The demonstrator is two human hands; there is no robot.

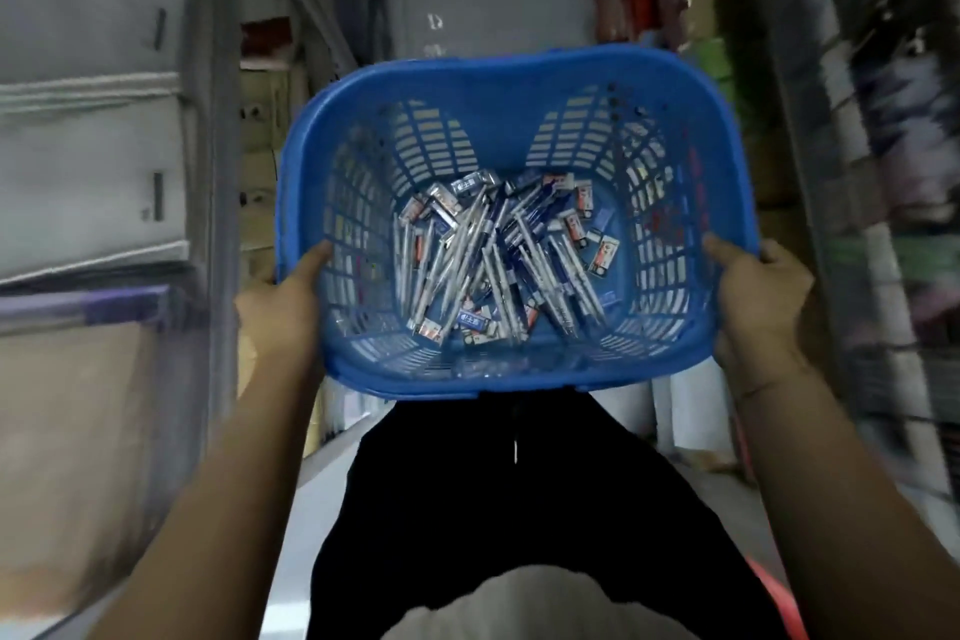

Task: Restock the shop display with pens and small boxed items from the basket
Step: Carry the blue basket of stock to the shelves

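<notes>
Head view looks straight down into the blue basket [511, 83], carried level in front of the body, left hand [283, 309] and right hand [761, 299] each curled round a side rim, probably so the loose pens [470, 257] and small boxes [602, 252] stay heaped on its floor. Shelving [98, 146] stands close on both sides, blurred, leaving only a narrow aisle ahead; nothing is stocked yet.
</notes>
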